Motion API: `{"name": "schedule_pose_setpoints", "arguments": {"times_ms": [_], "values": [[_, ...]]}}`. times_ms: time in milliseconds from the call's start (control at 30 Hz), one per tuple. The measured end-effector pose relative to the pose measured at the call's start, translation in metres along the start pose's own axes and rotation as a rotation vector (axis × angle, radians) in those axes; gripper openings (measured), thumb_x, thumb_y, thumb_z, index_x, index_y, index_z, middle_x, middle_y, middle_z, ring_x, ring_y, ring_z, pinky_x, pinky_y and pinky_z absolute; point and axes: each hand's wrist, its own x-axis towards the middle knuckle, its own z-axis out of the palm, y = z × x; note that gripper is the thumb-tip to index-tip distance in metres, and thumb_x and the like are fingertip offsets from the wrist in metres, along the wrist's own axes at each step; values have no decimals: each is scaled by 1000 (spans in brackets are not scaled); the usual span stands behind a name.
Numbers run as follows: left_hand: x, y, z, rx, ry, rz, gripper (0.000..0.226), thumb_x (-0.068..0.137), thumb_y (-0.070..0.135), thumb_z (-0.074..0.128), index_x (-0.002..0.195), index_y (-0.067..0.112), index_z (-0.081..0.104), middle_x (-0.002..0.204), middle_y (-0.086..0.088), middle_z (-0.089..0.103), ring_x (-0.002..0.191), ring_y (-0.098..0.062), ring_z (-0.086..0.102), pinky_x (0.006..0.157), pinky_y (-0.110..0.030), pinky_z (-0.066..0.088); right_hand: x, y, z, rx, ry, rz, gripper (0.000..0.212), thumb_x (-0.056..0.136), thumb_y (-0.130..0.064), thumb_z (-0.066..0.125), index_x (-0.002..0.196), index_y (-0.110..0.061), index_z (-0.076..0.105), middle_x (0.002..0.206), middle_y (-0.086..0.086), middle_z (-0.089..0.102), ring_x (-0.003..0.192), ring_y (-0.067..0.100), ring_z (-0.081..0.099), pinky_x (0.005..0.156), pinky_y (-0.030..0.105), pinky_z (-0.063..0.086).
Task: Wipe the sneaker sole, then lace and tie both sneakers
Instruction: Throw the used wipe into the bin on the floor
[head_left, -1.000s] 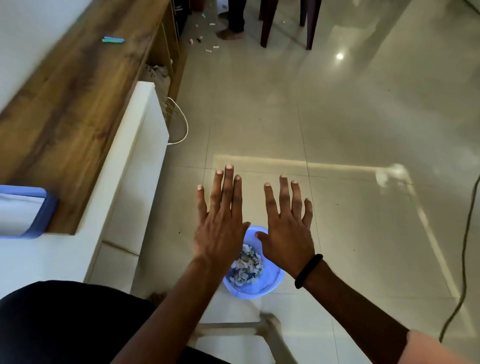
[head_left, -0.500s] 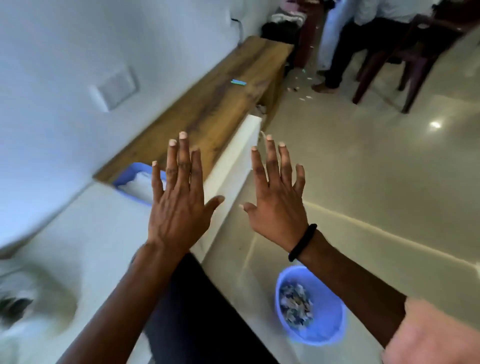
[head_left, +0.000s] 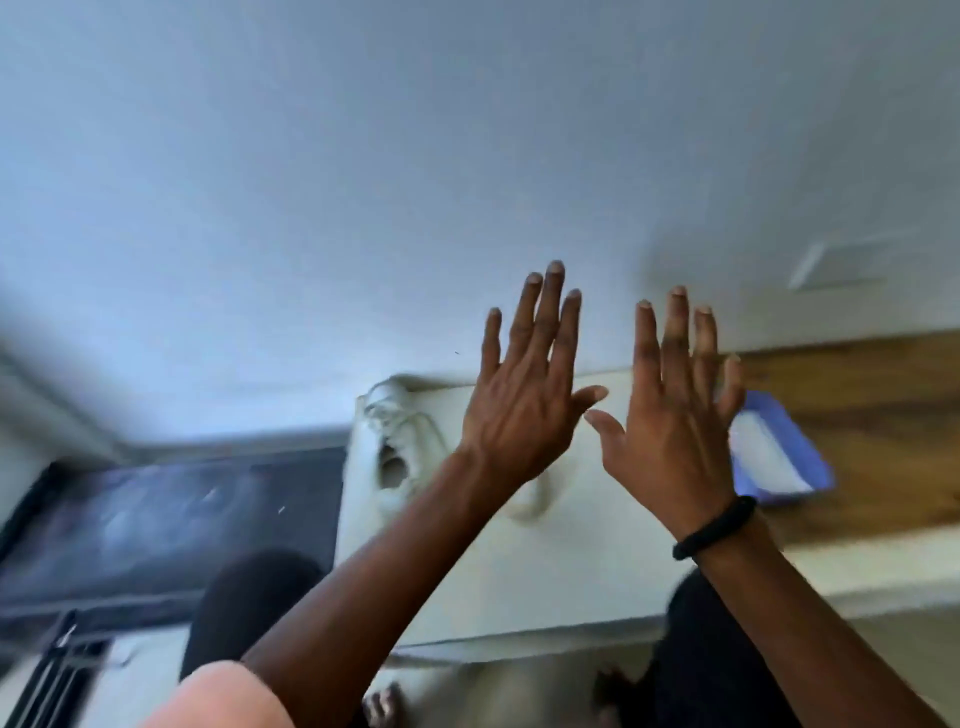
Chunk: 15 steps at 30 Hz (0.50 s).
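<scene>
My left hand (head_left: 524, 400) and my right hand (head_left: 670, 421) are raised side by side in front of me, backs toward the camera, fingers spread, holding nothing. A black band circles my right wrist. Behind my left forearm a blurred white sneaker (head_left: 395, 457) with loose laces lies on the white ledge (head_left: 545, 582); part of it is hidden by my arm. A blue tray (head_left: 779, 457) holding something white sits just right of my right hand.
A white wall fills the upper view, with a switch plate (head_left: 841, 260) at the right. A wooden counter top (head_left: 883, 405) runs to the right. A dark panel (head_left: 171, 519) lies at the left. My dark-clothed knees (head_left: 249, 597) show below.
The view has swung left from the floor and blue bowl toward the wall and ledge. My open hands stayed raised together. The white sneaker has come into view.
</scene>
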Motion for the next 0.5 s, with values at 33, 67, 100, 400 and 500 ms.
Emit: {"name": "schedule_pose_setpoints", "arguments": {"times_ms": [33, 67, 100, 400, 500], "values": [[-8, -14, 0, 2, -11, -35, 91, 103, 58, 46, 165, 7, 3, 173, -13, -11, 160, -28, -12, 128, -58, 7, 2, -14, 6, 18, -5, -31, 117, 76, -50, 77, 161, -16, 3, 169, 11, -8, 156, 32, -4, 118, 63, 15], [-18, -30, 0, 11, -17, -79, 90, 103, 57, 44, 165, 7, 2, 173, -13, -12, 160, -28, -12, 128, -58, 6, 5, -30, 14, 39, -18, -67, 117, 77, -50, 77, 161, -17, 3, 169, 10, -9, 156, 31, -5, 119, 63, 14], [-27, -44, 1, 23, -21, -119, 89, 104, 56, 43, 165, 7, 2, 173, -13, -12, 160, -28, -13, 128, -58, 6, 5, -44, 21, 55, -35, -99, 117, 77, -50, 77, 161, -17, 3, 169, 10, -9, 156, 31, -5, 119, 62, 13], [-87, -95, 30, 76, -162, -272, 85, 105, 51, 40, 165, 8, -2, 172, -13, -18, 159, -29, -15, 129, -55, 5, -10, -99, 86, 63, -184, -199, 111, 77, -44, 76, 161, -17, 9, 169, 8, -7, 156, 29, -3, 118, 61, 17], [-95, -99, 44, 79, -166, -291, 85, 105, 55, 35, 165, 7, -1, 172, -13, -15, 160, -30, -11, 129, -53, 4, -12, -93, 97, 67, -191, -209, 108, 79, -48, 74, 161, -15, 11, 169, 8, -5, 156, 29, -2, 117, 61, 19]]}}
